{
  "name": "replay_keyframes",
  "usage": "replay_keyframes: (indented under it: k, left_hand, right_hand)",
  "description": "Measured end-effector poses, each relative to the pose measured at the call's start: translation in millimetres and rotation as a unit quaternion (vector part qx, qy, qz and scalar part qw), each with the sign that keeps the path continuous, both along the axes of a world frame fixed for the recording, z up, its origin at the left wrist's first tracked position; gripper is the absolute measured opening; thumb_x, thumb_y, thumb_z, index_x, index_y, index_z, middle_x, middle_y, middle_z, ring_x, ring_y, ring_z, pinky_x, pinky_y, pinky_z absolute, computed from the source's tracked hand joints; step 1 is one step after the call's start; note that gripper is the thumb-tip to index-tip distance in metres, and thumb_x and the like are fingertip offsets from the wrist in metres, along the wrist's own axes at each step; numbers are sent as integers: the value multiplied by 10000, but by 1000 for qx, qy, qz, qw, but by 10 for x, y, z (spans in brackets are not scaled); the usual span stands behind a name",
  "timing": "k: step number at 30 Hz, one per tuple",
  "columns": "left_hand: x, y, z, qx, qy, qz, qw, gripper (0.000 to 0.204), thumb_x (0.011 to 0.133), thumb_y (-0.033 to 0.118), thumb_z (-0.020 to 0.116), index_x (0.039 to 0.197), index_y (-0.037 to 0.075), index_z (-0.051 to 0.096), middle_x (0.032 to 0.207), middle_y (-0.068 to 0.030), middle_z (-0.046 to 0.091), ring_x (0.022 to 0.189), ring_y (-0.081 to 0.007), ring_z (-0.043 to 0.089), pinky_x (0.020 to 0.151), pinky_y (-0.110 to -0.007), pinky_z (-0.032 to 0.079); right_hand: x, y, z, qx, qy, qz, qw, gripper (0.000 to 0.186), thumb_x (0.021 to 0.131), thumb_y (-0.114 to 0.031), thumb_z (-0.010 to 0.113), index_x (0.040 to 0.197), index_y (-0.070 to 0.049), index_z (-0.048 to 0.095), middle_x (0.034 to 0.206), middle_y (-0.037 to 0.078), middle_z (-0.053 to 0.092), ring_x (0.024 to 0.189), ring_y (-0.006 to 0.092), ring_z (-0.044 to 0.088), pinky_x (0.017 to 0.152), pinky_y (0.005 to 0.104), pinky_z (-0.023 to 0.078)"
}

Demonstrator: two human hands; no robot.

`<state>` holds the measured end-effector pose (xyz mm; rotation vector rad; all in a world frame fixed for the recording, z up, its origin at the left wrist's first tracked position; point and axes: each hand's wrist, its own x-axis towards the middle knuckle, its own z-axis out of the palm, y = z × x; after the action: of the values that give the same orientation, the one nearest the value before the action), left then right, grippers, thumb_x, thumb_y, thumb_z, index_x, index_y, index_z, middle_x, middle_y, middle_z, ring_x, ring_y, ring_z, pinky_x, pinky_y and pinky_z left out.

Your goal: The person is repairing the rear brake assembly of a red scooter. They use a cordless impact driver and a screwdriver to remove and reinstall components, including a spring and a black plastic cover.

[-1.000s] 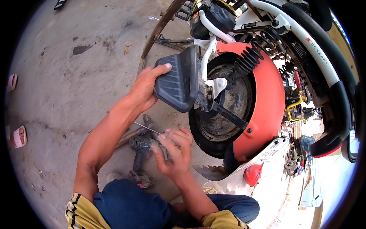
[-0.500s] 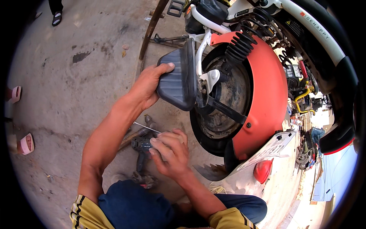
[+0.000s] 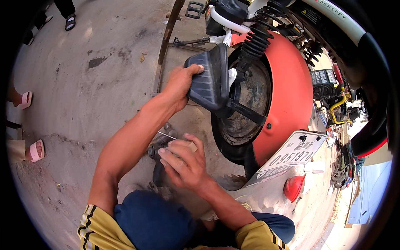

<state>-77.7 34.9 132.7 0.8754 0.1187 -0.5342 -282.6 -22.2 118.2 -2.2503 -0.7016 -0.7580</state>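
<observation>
the red-fendered electric scooter (image 3: 291,91) stands on the grey concrete floor (image 3: 83,83) toward its right side, rear wheel nearest the person, its white number plate (image 3: 291,156) hanging below the fender. the black rear tyre and hub (image 3: 243,112) show bare inside the fender.

the dark grey ribbed plastic cover (image 3: 210,79) sits against the left face of the wheel, just beside the white frame tube. it looks only partly seated, or partly freed; i cannot tell which, so the work on it seems to be mid-way. its long axis runs nearly upright, tilted a little, the narrow end pointing up toward the black coil spring (image 3: 258,39) and the broad ribbed face turned left, away from the wheel.

the left hand (image 3: 179,85) grips the cover's left edge, fingers (image 3: 196,68) curled over its upper rim.

the right hand (image 3: 183,162) hovers above a dark power tool (image 3: 158,158) lying on the floor, fingers bent and close together around a small pale object (image 3: 191,146) with a thin metal rod (image 3: 166,135) just beside it; what exactly they pinch i cannot tell.
</observation>
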Motion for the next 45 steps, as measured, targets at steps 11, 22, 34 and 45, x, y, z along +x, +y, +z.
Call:
replay_keyframes:
  k: [11,22,34,45]
  left_hand:
    - [45,452,-411,-197,29,-89,976,551,1090,453,488,1370,-11,582,1238,-148,669,1030,-232,692,899,-418,580]
    - [34,474,-746,-311,18,-111,944,411,1078,304,599,1281,-47,662,1086,-110,709,945,-186,701,815,-304,584]
    - [-118,373,-820,-374,37,-148,915,315,1062,136,612,1294,-67,677,1108,-73,710,985,-108,659,906,-292,573]
    - [150,429,-673,-155,-74,-104,980,231,1032,175,721,925,-17,651,909,-43,702,796,-74,652,697,-248,543]
  right_hand:
    - [568,228,629,-47,-19,-213,976,731,830,-31,838,1472,72,504,1440,290,546,1329,473,558,1119,537,461]
    - [1255,248,543,-242,133,-295,915,723,876,-90,807,1509,49,485,1501,276,542,1416,458,504,1178,516,397]
    - [1343,232,456,-288,112,-322,895,466,924,40,702,1383,69,628,1377,281,658,1260,437,654,1086,466,504]
    - [1358,218,403,-334,91,-340,874,535,852,20,806,1362,71,651,1344,277,682,1229,423,679,1066,461,522]
